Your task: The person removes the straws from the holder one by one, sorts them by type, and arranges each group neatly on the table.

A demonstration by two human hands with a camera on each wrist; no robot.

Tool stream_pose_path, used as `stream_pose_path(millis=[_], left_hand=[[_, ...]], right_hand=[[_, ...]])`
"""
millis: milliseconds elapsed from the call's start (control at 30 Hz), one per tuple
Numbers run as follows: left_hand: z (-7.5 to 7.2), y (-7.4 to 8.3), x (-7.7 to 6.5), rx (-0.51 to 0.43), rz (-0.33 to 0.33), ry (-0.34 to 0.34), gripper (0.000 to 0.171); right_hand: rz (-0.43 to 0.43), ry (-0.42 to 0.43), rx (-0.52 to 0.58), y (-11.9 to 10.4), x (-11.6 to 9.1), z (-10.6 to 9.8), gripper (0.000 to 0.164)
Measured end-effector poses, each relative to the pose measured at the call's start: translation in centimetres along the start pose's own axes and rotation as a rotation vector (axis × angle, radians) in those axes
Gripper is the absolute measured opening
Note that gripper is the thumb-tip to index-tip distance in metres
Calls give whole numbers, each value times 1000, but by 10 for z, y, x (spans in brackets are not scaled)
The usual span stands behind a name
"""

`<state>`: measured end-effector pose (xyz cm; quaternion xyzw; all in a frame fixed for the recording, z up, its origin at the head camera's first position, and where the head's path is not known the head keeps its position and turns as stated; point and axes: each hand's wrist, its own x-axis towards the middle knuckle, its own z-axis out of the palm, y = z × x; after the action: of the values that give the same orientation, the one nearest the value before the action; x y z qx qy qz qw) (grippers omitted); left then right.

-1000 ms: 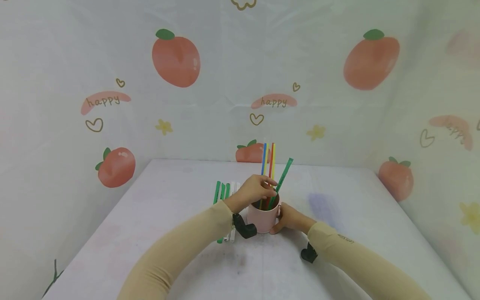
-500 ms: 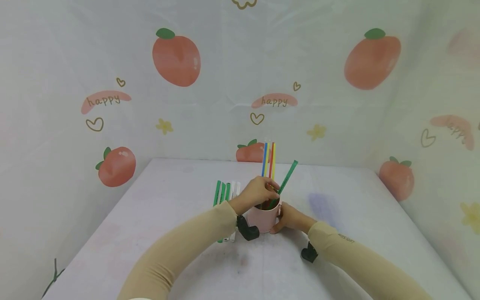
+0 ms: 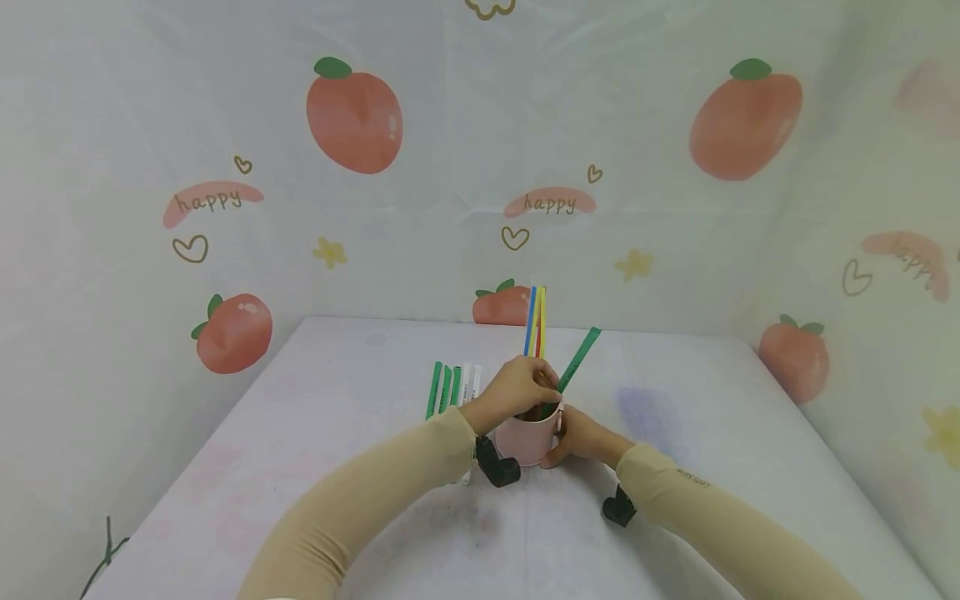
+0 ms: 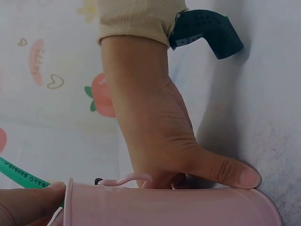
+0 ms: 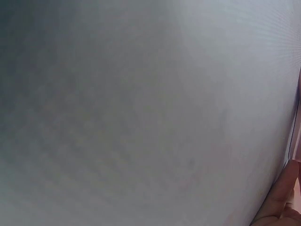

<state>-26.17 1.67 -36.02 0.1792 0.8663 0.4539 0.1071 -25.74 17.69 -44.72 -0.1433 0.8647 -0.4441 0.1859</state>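
Observation:
In the head view a pink mug (image 3: 523,442) stands mid-table, holding blue, yellow and red straws (image 3: 536,321). My left hand (image 3: 521,385) reaches over its rim and pinches a green printed straw (image 3: 581,358), which leans to the right with its lower end inside the mug. The left wrist view shows the fingers of this hand (image 4: 23,207) on the straw at the mug's rim. My right hand (image 3: 585,435) grips the mug on its handle side; its thumb lies along the mug wall in the left wrist view. Only a finger of it shows in the right wrist view.
Left of the mug, several green straws (image 3: 433,390) and white straws (image 3: 468,379) lie side by side, partly hidden by the left arm. A black camera mount sits on each wrist. A patterned cloth wall (image 3: 420,242) rises behind the table (image 3: 360,367).
My left hand has moved slightly right and down, and the green straw leans further right and sits lower. The red and yellow straw tops have shifted closer together. My right hand stays in place.

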Motion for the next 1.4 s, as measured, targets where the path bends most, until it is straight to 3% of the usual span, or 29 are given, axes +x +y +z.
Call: stream_pose_path(millis=[333, 533, 800, 967, 1400], left_hand=[[-1, -3, -2, -47, 34, 38, 13], [-6, -5, -3, -127, 64, 91, 19], [-19, -8, -2, -287, 96, 206, 21], [-31, -5, -2, -413, 99, 277, 23], [-58, -6, -1, -637, 77, 347, 21]], right_hand=[[44, 12, 4, -2, -1, 2, 87], [72, 24, -9, -3, -1, 2, 85], [55, 48, -59, -3, -2, 2, 84], [90, 59, -62, -2, -1, 2, 83], [124, 49, -26, -4, 1, 3, 84]])
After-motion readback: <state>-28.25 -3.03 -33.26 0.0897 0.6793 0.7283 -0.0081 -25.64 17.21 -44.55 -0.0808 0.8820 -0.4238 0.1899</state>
